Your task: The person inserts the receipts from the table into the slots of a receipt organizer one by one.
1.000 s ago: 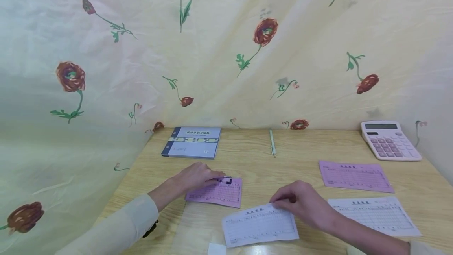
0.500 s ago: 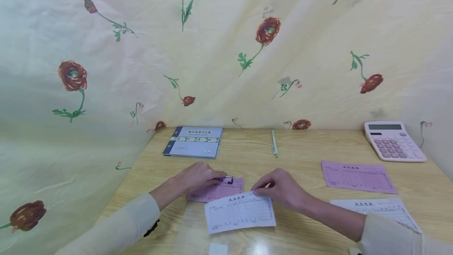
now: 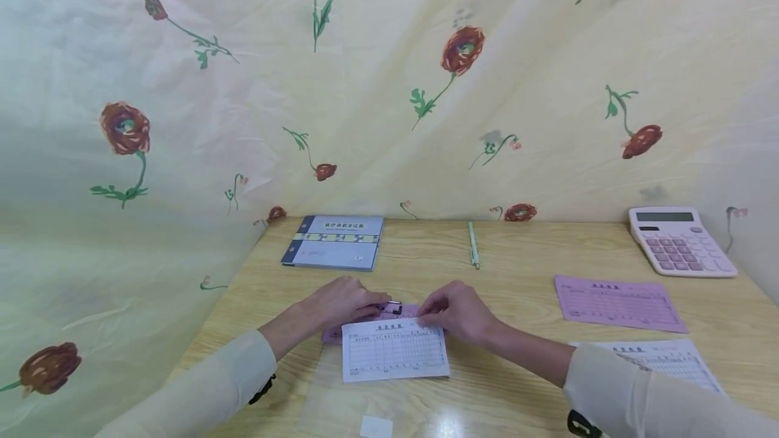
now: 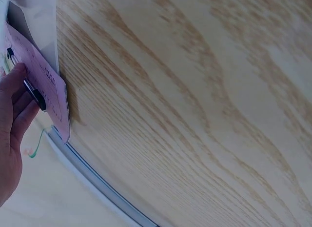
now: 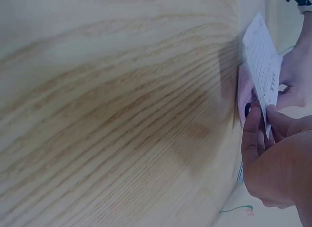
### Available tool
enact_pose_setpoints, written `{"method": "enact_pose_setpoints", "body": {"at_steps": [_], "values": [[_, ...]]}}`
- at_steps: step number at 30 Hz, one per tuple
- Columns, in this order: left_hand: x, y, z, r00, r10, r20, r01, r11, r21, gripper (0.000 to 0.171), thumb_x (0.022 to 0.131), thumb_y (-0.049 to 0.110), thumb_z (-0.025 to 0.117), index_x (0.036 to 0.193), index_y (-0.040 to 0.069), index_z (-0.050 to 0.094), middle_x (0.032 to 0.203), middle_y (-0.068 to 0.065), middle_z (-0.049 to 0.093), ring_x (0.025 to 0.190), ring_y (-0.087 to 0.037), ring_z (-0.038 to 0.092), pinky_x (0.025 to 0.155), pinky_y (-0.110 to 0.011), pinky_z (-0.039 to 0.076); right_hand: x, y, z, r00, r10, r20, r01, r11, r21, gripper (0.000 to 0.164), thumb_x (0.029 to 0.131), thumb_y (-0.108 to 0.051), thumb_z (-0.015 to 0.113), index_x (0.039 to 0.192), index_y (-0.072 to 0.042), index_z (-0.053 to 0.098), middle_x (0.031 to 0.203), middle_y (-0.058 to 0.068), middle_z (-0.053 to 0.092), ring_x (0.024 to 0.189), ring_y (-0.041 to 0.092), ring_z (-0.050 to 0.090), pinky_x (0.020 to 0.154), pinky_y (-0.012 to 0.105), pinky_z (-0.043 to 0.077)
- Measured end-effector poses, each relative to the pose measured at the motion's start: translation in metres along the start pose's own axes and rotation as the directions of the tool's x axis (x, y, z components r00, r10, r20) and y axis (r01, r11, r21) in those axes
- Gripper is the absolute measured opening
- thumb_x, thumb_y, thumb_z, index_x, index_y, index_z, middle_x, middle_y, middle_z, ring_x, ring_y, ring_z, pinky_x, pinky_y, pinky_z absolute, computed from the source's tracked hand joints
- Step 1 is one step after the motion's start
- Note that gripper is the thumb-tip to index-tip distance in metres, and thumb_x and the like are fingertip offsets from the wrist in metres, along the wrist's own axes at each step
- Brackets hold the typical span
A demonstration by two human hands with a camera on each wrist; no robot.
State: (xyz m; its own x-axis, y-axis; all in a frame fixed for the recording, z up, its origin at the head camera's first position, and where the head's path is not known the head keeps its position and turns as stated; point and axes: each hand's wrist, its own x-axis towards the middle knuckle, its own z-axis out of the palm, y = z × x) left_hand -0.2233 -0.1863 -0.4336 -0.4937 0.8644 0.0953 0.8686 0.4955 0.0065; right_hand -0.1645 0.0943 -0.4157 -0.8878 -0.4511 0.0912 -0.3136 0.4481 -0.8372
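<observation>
My left hand pinches a black binder clip with wire handles at the top edge of a pink printed form. In the head view, a white printed form overlaps most of that pink form. My right hand holds the white form by its upper right corner, between thumb and fingers. The right wrist view shows this white form tilted close over the pink one, its top edge near the clip and my left hand.
To the right lie another pink form and another white form, the latter partly behind my right sleeve. A blue-and-white account book, a pale green pen and a calculator lie along the back. A small white square sits at the front.
My right hand has carried the white form left and up, from the front middle to over the pink form. My left hand stays on the binder clip.
</observation>
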Motion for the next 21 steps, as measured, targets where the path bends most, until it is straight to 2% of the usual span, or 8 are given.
{"method": "enact_pose_setpoints", "body": {"at_steps": [7, 15, 21], "values": [[0.0001, -0.0012, 0.0009, 1.000, 0.024, -0.009, -0.024, 1.000, 0.015, 0.027, 0.103, 0.023, 0.073, 0.128, 0.014, 0.078, 0.105, -0.002, 0.081, 0.052, 0.005, 0.044, 0.050, -0.006, 0.035, 0.0076, 0.0073, 0.0061, 1.000, 0.023, 0.005, -0.022, 1.000, -0.021, 0.005, 0.090, 0.001, 0.082, 0.094, -0.001, 0.083, 0.087, 0.004, 0.077, 0.074, 0.013, 0.066, 0.061, 0.021, 0.050], [0.0003, -0.0017, 0.0024, 0.999, 0.037, -0.022, -0.036, 0.999, 0.017, 0.027, 0.102, 0.021, 0.075, 0.127, 0.013, 0.078, 0.100, -0.001, 0.081, 0.051, 0.005, 0.037, 0.048, -0.008, 0.030, 0.0075, 0.0106, 0.0028, 0.984, 0.163, 0.077, -0.169, 0.982, 0.081, 0.013, 0.092, 0.000, 0.080, 0.104, 0.004, 0.080, 0.091, 0.008, 0.078, 0.078, 0.019, 0.072, 0.064, 0.032, 0.061], [0.0006, -0.0009, 0.0003, 1.000, 0.023, -0.001, -0.023, 1.000, 0.008, 0.027, 0.103, 0.021, 0.074, 0.128, 0.014, 0.078, 0.094, 0.001, 0.080, 0.050, 0.005, 0.033, 0.048, -0.009, 0.027, 0.0073, 0.0072, -0.0002, 0.975, 0.203, 0.092, -0.211, 0.974, 0.086, 0.012, 0.090, 0.007, 0.078, 0.102, 0.007, 0.078, 0.089, 0.011, 0.075, 0.075, 0.021, 0.072, 0.065, 0.036, 0.063]]}}
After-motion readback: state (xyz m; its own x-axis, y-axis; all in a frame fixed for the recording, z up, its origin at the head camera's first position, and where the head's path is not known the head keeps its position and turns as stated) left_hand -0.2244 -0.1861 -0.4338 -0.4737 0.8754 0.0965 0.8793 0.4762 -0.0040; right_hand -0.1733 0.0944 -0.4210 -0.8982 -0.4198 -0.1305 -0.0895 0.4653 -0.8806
